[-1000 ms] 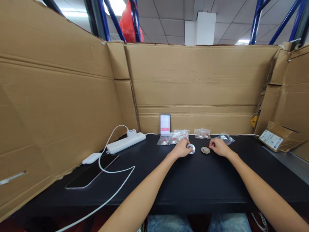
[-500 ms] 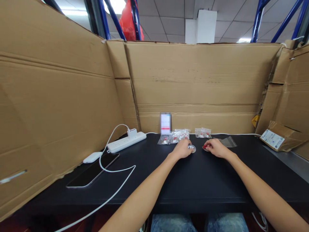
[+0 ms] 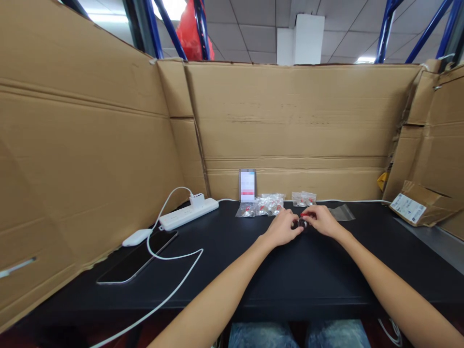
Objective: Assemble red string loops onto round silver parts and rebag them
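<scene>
My left hand [image 3: 283,228] is closed on the edge of a small round clear-and-silver disc [image 3: 302,223], low over the black table. Right beside it, my right hand [image 3: 321,221] pinches a small red piece [image 3: 303,215] at the disc's upper edge. Fingers hide part of both items, and I cannot make out their exact kind. Behind my left hand lies a pile of small clear plastic bags [image 3: 270,205] with red bits in them. A few more bags [image 3: 303,198] lie farther back, and a flat clear bag [image 3: 342,212] is to the right of my right hand.
A phone [image 3: 247,185] with a lit screen stands against the cardboard wall [image 3: 290,111]. On the left are a white power strip [image 3: 190,214], a white cable [image 3: 181,279] and a dark tablet [image 3: 137,258]. A brown paper package [image 3: 424,205] sits at the right.
My left hand has moved right with the round disc, and my right hand has shifted slightly left with the red piece. The two hands now meet at the disc.
</scene>
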